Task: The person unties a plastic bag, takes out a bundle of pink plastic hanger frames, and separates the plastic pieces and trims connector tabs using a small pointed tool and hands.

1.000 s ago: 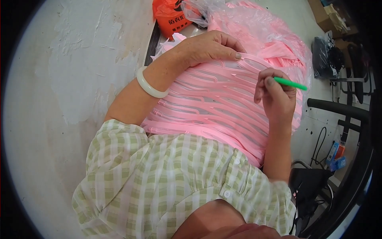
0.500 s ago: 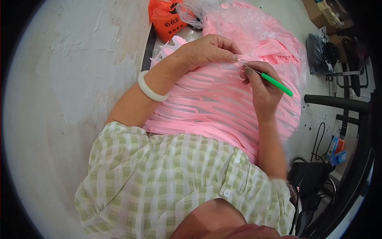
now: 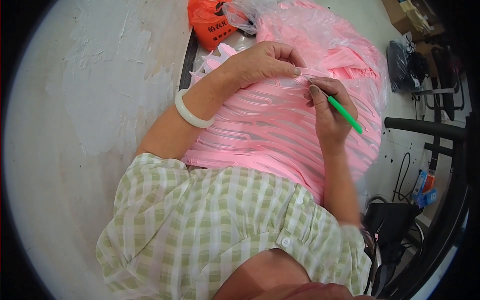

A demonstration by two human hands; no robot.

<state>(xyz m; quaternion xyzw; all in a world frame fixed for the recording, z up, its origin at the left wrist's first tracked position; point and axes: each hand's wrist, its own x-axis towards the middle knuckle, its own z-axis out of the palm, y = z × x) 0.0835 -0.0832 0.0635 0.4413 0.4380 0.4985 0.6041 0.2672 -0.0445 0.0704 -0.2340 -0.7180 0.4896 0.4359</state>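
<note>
Pink strips of cloth (image 3: 265,134), with see-through gaps between them, are spread across my lap. At the far edge of this cloth my left hand (image 3: 272,61) pinches it between thumb and fingers. My right hand (image 3: 334,105) is closed around a slim tool with a green handle (image 3: 346,115) and a thin metal shaft. The shaft points up and left, its end close to my left thumb at the cloth; its exact tip is too small to make out. A pale bangle (image 3: 189,110) circles my left forearm.
Beyond the cloth lies more pink fabric (image 3: 350,62) under clear plastic (image 3: 320,25). An orange bag (image 3: 210,27) sits at the top. A pale board (image 3: 100,100) fills the left. On the right are a black frame bar (image 3: 425,129), a black bag (image 3: 390,220) and boxes (image 3: 400,17).
The green handle has swung down and a little left, so the tool points more steeply upward. My left hand keeps its pinch on the cloth. The whole view has shifted slightly.
</note>
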